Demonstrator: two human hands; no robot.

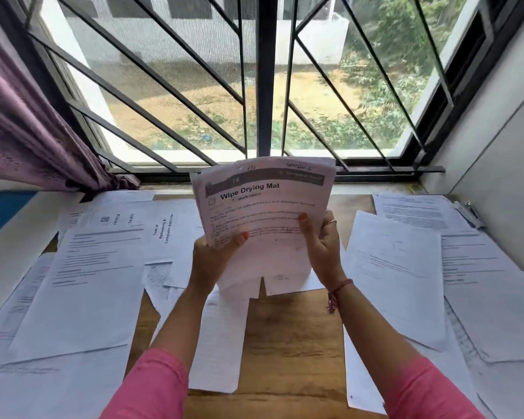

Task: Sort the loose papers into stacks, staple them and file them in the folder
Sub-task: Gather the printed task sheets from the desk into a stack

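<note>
White printed sheets were held upright as a sheaf (pixel 263 213) above the wooden table (pixel 288 337), gripped by the left hand (pixel 214 255) at the lower left edge and the right hand (pixel 321 240) at the right edge, thumbs curled over the front. Its long axis ran away from the body; loose papers (pixel 82 285) lay flat on both sides, roughly equally near either hand.

Before you, a wooden table (pixel 288 337) stands against a window (pixel 194 86) barred by a dark metal grille (pixel 266 86), with a purple curtain (pixel 28 131) gathered at the left and dry ground and green trees (pixel 390 55) visible outside beyond the glass.
</note>
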